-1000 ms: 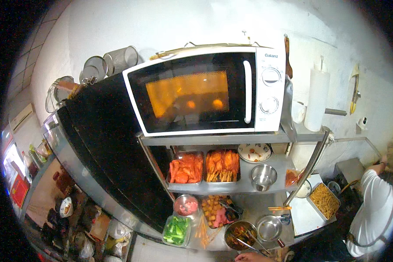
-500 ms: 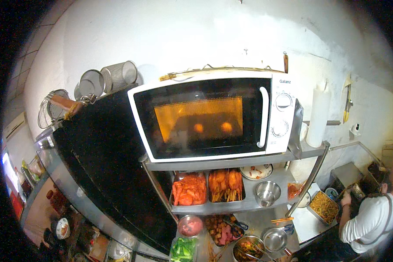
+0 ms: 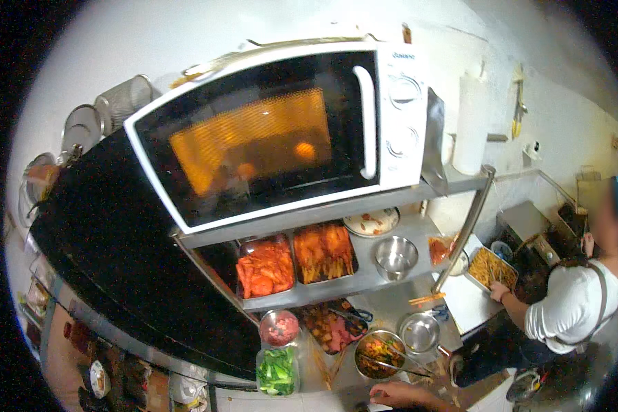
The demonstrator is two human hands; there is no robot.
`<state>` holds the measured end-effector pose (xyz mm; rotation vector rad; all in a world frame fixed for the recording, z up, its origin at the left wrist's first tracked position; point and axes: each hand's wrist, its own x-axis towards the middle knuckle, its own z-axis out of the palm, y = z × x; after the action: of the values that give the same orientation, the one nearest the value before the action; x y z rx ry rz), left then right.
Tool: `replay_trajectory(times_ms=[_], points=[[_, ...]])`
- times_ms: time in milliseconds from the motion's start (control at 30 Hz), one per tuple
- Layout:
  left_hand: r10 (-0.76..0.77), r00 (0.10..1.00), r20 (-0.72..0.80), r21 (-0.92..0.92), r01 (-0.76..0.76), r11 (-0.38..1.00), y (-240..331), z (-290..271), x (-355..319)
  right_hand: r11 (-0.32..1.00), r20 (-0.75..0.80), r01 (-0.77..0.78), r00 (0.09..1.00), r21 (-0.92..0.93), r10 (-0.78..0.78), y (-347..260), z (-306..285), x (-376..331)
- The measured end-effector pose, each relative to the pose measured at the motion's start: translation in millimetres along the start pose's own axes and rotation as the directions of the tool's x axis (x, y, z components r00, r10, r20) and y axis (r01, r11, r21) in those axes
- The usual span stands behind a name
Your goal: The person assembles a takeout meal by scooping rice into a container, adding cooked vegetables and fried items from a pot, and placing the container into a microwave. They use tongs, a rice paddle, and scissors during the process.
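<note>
My right hand [image 3: 399, 395] comes in at the lower edge, fingers pointing left and loosely apart, with nothing visible in them. It is nearest to a round metal bowl of mixed food [image 3: 374, 371], across which long thin utensils [image 3: 402, 369] lie. Left of that bowl are a clear tub of green vegetables [image 3: 277, 371], a bowl of pink meat [image 3: 279, 328] and a dark tray of browned pieces and pink slices [image 3: 333, 326]. To the right sits an empty metal pan [image 3: 419, 332]. My left hand is out of view.
Above stands a shelf [image 3: 323, 283] with trays of red meat [image 3: 264, 266] and skewers [image 3: 325, 253], and a metal bowl [image 3: 396, 257]. A lit white microwave [image 3: 398, 123] tops it. At right, a co-worker [image 3: 573, 305] reaches into a tray of yellowish food [image 3: 486, 266]. A dark panel [image 3: 117, 226] fills the left.
My view has turned down and tilted, so the microwave sits higher and further left. My right hand has come in at the bottom. The co-worker's hand now reaches the yellowish tray.
</note>
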<state>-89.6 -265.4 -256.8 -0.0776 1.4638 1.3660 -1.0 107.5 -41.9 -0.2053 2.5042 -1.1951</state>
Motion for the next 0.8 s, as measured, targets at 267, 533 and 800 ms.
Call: replay_trajectory(times_ms=[267,533,800], points=[[-0.206,0.95,-0.235,0.008,0.214,0.977,-19,5,37,0.99,0.016,-0.111,0.994,0.086,0.11,-55,-42,-69],[-0.08,0.897,-0.435,-0.097,0.041,0.994,-98,71,-13,0.981,0.057,-0.106,0.994,0.16,0.099,-25,-61,-153],[0.011,0.676,-0.737,-0.078,-0.101,0.992,-171,274,-85,0.978,0.743,-0.089,0.664,0.189,-0.083,25,-114,-252]])
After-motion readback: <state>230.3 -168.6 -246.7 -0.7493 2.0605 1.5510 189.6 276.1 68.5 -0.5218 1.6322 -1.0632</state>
